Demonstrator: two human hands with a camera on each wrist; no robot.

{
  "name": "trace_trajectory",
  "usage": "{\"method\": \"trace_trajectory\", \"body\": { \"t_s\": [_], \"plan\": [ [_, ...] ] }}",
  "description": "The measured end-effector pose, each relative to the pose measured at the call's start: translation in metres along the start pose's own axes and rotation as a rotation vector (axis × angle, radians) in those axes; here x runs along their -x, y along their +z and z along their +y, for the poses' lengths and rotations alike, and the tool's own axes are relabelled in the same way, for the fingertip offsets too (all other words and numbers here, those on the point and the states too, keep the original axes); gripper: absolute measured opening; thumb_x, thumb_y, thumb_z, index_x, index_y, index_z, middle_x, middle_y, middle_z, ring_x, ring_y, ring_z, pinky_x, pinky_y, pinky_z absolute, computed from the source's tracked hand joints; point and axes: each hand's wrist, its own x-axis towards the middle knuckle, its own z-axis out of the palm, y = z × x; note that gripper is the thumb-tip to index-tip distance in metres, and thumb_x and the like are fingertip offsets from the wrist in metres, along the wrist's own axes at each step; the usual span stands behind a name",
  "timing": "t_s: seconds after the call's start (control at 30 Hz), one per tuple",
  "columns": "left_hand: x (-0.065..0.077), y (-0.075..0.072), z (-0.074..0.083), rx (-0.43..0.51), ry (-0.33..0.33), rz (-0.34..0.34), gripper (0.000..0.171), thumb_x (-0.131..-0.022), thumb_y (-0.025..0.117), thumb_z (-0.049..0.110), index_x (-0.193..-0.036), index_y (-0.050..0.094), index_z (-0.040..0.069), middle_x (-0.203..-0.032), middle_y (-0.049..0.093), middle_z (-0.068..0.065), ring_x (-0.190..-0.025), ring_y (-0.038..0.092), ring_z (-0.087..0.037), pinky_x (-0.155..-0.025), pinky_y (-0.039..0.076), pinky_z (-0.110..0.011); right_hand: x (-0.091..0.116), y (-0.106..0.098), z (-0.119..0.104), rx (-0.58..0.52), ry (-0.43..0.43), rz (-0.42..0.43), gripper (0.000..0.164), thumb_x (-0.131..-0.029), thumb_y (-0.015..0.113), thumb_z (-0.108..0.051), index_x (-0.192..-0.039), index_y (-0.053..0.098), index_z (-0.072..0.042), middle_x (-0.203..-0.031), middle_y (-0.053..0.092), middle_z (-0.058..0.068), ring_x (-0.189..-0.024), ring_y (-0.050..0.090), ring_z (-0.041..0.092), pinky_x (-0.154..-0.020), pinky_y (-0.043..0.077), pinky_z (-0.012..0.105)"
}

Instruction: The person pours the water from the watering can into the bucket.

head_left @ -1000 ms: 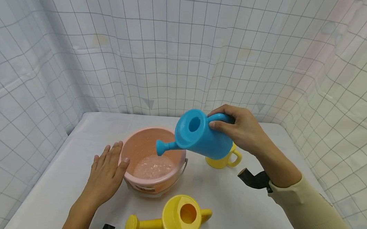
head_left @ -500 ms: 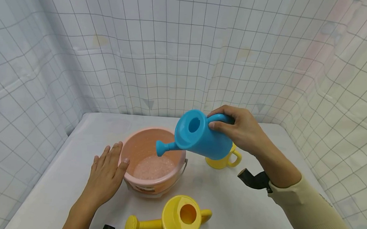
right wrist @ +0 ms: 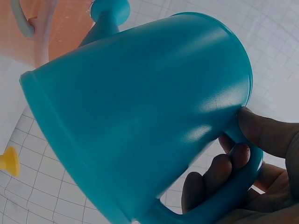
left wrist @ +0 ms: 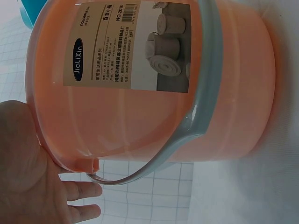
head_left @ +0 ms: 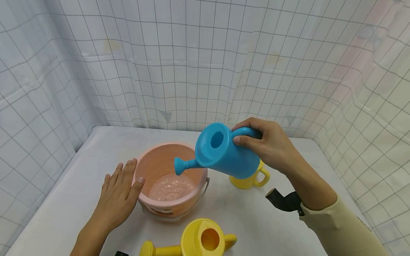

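Note:
My right hand [head_left: 268,145] grips the handle of a blue watering can [head_left: 226,154], fingers curled through the loop and thumb on top. The can is tilted, its spout [right wrist: 110,14] over the opening of a pink bucket [head_left: 172,147]. Rippled water [head_left: 172,187] covers the bucket's bottom. My left hand [head_left: 118,197] lies with straight fingers against the bucket's left rim, thumb at the edge. In the left wrist view the bucket's label [left wrist: 126,46] and its grey handle [left wrist: 208,84], hanging down the side, are visible.
A yellow watering can [head_left: 199,245] stands at the front, spout pointing left. Behind the blue can, a yellow cup-like vessel with a handle [head_left: 263,177] is partly hidden. White gridded curtains [head_left: 208,58] enclose the white-covered table [head_left: 255,231] at the back and sides.
Both hands and the blue watering can stay practically still. Only the ripples on the water in the bucket differ.

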Motion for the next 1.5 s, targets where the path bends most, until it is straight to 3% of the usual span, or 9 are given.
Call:
{"method": "trace_trajectory", "body": {
  "t_s": [1.5],
  "plan": [
    [-0.0005,-0.0007,-0.0001,0.011,0.0,-0.005,0.062,-0.102,0.03,0.044,-0.153,0.009,0.016,-0.156,0.02,-0.022,-0.146,0.006,-0.041,-0.112,-0.003,-0.065,-0.0006,-0.0005,0.0002,0.003,-0.006,-0.007,0.023,-0.09,0.065,-0.021,-0.111,0.064,-0.014,-0.114,0.066,0.004,-0.111,0.06,0.027,-0.099,0.044,0.056]
  ]
}}
